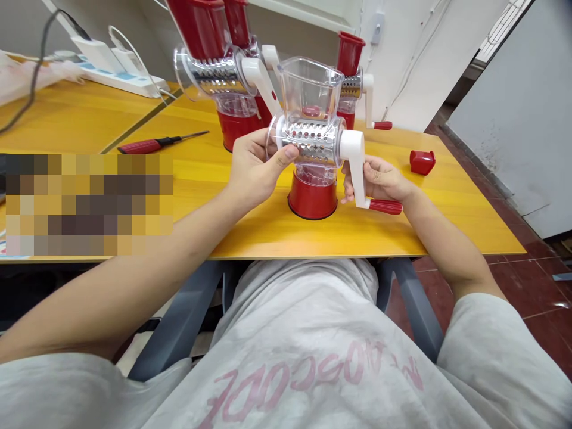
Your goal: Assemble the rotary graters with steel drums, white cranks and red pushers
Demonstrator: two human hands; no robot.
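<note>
A rotary grater with a red base, clear hopper and metal drum stands upright on the table in front of me. My left hand grips the left end of its drum housing, thumb on the front and fingers behind. At the right side, my right hand is closed around the white crank, thumb against the arm, just above its red handle. Some right fingertips show behind the crank. The hopper's top is uncovered. A red pusher lies on the table to the right.
More assembled graters with red pushers stand behind, another grater at the back right. A red-handled screwdriver lies left on the yellow table. A power strip with cables sits back left. A pixelated patch hides the left front.
</note>
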